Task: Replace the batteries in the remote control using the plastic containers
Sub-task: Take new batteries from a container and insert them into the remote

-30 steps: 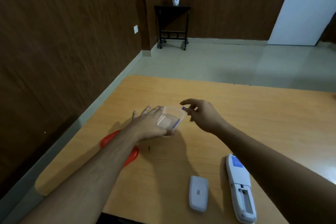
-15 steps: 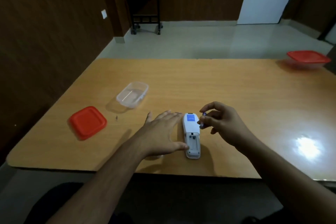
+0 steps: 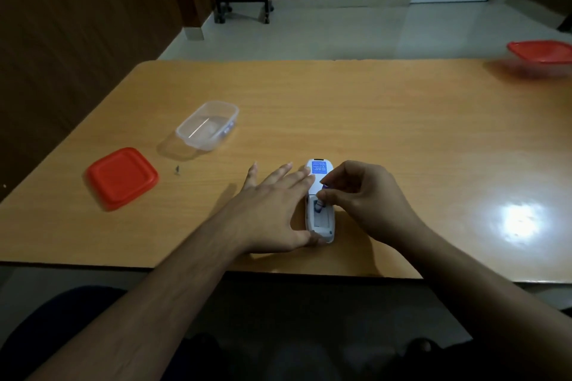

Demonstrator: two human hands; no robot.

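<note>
Right hand (image 3: 368,195) has moved from beside the remote control (image 3: 320,201) onto its open bay, pinching a battery (image 3: 325,185), apparently half seated. Left hand (image 3: 272,204), fingers flat, steadies the remote on the surface (image 3: 371,120). Insertion underway; clear container (image 3: 207,125) sits well apart.

Remote (image 3: 320,201) lies on table (image 3: 371,120) near front edge, between left hand (image 3: 272,210) and right hand (image 3: 365,198). Open container (image 3: 207,125) behind and left of it; lid (image 3: 121,178) left of container, nearer. Second container (image 3: 541,54) at far right edge.
</note>
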